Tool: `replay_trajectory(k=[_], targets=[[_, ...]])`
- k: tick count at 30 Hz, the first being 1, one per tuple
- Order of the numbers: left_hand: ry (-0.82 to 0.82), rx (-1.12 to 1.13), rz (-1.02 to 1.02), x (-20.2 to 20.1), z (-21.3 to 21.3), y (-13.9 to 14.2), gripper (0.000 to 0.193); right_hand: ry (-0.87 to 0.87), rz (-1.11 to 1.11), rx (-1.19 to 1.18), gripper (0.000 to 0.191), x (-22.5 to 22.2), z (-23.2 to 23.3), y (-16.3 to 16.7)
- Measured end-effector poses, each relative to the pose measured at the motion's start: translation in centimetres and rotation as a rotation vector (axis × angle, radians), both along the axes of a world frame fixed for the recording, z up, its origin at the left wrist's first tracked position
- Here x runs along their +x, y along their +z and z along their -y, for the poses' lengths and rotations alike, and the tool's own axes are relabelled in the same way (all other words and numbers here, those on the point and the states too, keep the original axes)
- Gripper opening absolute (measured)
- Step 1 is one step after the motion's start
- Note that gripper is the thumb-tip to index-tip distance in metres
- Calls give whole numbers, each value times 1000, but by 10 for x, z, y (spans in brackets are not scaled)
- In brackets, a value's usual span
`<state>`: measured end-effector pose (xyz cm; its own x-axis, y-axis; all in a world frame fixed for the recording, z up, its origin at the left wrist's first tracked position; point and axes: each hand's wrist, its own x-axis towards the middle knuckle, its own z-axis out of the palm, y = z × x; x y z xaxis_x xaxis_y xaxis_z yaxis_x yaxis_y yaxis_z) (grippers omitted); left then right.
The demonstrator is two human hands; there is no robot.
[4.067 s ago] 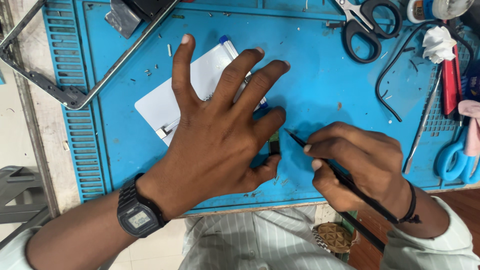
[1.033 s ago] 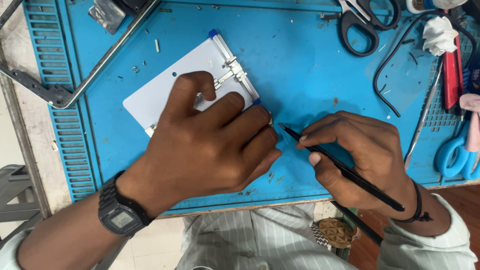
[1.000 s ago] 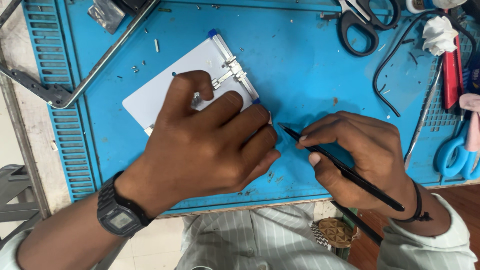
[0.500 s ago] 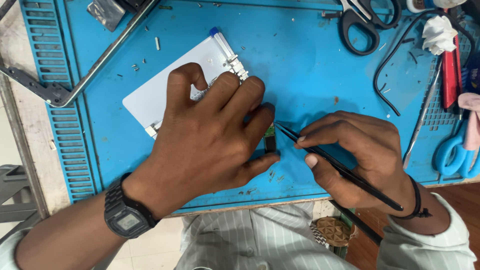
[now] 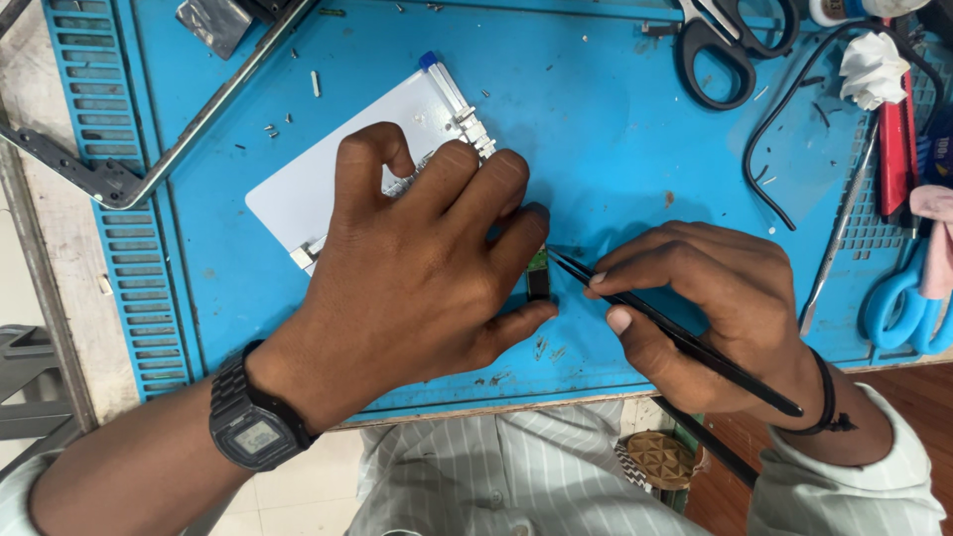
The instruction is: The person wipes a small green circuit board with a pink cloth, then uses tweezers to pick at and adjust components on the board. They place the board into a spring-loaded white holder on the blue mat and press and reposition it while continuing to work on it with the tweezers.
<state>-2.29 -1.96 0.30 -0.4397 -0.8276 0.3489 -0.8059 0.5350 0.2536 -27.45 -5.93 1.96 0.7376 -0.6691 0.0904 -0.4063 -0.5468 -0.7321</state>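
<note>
The left hand (image 5: 417, 268) lies flat, fingers spread, pinning a small dark part (image 5: 537, 273) to the blue mat (image 5: 615, 129). The right hand (image 5: 715, 308) pinches black tweezers (image 5: 675, 333), tips touching that part.

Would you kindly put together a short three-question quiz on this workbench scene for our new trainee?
1. True or false: the right hand holds black tweezers.
2. Where is the white board? A) under the left hand B) beside the black scissors C) off the blue mat
3. What does the left wrist wear?

Key: 1 true; 2 A; 3 a black digital watch.
</note>
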Motion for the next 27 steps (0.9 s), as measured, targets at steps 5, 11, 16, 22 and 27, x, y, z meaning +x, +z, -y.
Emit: replay_trajectory(k=[5, 11, 16, 22, 27], targets=[[9, 8, 0, 0, 0, 2, 55, -11, -14, -10, 10, 1, 0, -1], [-34, -36, -51, -1, -4, 1, 36, -11, -34, -35, 10, 2, -1, 1], [-92, -22, -27, -2, -6, -3, 29, -11, -52, -85, 10, 5, -1, 3], [-102, 36, -124, 1, -6, -3, 36, 22, -91, -261, 12, 12, -3, 7], [-119, 121, -140, 2, -5, -2, 37, 80, -142, -459, 12, 18, -5, 10]])
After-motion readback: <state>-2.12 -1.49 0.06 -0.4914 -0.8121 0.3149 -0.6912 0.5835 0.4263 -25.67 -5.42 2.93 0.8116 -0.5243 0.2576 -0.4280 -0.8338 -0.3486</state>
